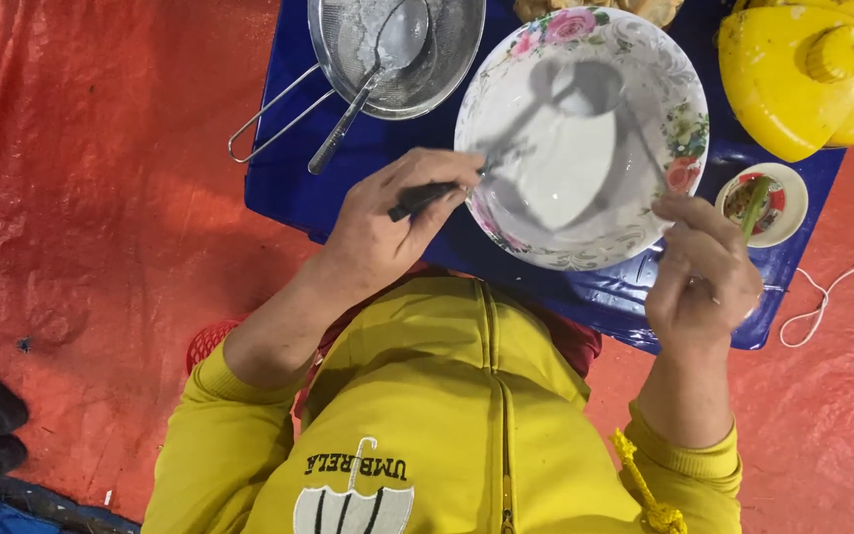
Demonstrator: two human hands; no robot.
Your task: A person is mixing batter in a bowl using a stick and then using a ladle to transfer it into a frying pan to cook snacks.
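Note:
A large white bowl (679, 109) with a floral rim sits tilted on a blue surface (294, 188) and holds white liquid. My left hand (387, 222) grips the black handle of a ladle (425, 196). The ladle's head is motion-blurred inside the bowl. My right hand (699, 277) holds the bowl's near right rim, fingers curled over the edge. My yellow jacket fills the lower middle of the view.
A metal strainer (442, 59) with a spoon (348, 119) in it stands at the back left of the blue surface. A yellow lidded pot (803, 74) is at the back right, and a small dish (778, 203) with a green piece beside my right hand. Red tarp (101, 198) covers the floor; a white cord (832, 292) lies on the right.

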